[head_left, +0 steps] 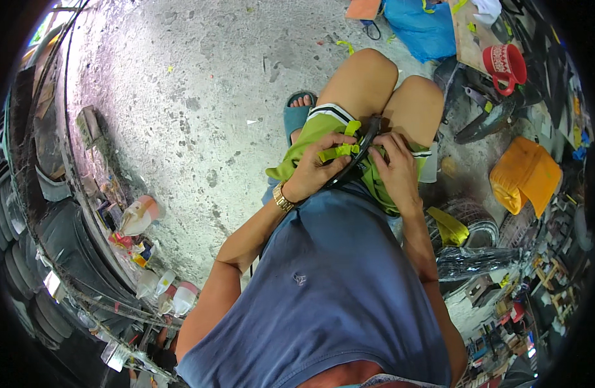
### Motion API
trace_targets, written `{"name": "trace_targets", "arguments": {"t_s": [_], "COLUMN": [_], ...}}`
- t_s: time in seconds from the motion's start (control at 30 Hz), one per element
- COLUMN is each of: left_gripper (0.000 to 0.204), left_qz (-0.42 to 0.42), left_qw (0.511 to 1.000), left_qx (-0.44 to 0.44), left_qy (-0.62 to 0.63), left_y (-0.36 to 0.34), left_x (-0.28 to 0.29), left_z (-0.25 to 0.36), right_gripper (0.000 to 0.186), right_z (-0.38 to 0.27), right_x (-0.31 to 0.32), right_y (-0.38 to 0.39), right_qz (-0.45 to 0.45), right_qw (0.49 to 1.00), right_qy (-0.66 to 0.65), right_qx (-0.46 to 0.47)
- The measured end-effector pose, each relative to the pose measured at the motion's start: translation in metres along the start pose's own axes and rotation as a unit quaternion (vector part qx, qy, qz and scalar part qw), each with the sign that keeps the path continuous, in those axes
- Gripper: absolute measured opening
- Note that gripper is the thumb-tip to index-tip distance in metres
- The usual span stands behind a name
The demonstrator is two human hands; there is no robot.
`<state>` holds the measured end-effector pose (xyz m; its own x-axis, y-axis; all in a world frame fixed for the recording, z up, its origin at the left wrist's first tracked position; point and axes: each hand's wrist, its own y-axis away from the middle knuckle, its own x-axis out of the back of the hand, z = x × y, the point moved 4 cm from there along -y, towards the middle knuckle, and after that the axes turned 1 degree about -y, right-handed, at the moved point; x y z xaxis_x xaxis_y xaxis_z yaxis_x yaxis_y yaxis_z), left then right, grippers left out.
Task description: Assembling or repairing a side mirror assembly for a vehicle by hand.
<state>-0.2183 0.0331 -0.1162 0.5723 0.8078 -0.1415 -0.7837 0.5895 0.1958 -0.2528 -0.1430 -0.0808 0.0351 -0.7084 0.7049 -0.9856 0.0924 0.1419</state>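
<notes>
In my lap, over green shorts (291, 158), lies a narrow, curved black piece (370, 136); I cannot tell its exact kind. My left hand (310, 168), with a gold watch (283, 196) on its wrist, pinches a bright yellow-green strip (338, 152) against the black piece. Another end of yellow-green material stands up by the fingertips. From the other side, my right hand (396, 169) is closed with its fingertips pressed to the black piece's right edge. Part of that piece is hidden under both hands.
At upper right a red mug (504, 66) stands on a board (469, 39), near a blue plastic sheet (419, 29). An orange-yellow folded piece (525, 173) and a tyre (469, 216) lie at right. Plastic bottles (140, 215) and dark tyres line the left side.
</notes>
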Motion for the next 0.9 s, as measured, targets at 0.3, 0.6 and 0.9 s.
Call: {"name": "trace_targets", "arguments": {"t_s": [0.3,0.6,0.9], "left_gripper": [0.021,0.021,0.023], "left_qz": [0.021,-0.019,-0.019], "left_qw": [0.999,1.0,0.999], "left_qx": [-0.024,0.006,0.001], "left_qy": [-0.024,0.005,0.027], "left_y": [-0.009,-0.013,-0.015], "left_x": [-0.014,-0.022,-0.028], "left_z": [-0.008,-0.011,-0.013], "right_gripper": [0.015,0.014,0.018], "right_z": [-0.018,-0.017,-0.001], "right_x": [0.019,0.02,0.009], "right_y": [0.011,0.019,0.023], "right_qz": [-0.022,-0.001,0.025], "right_qw": [0.993,0.976,0.964], "right_qy": [-0.032,0.107,0.127], "right_qx": [0.112,0.188,0.232]}}
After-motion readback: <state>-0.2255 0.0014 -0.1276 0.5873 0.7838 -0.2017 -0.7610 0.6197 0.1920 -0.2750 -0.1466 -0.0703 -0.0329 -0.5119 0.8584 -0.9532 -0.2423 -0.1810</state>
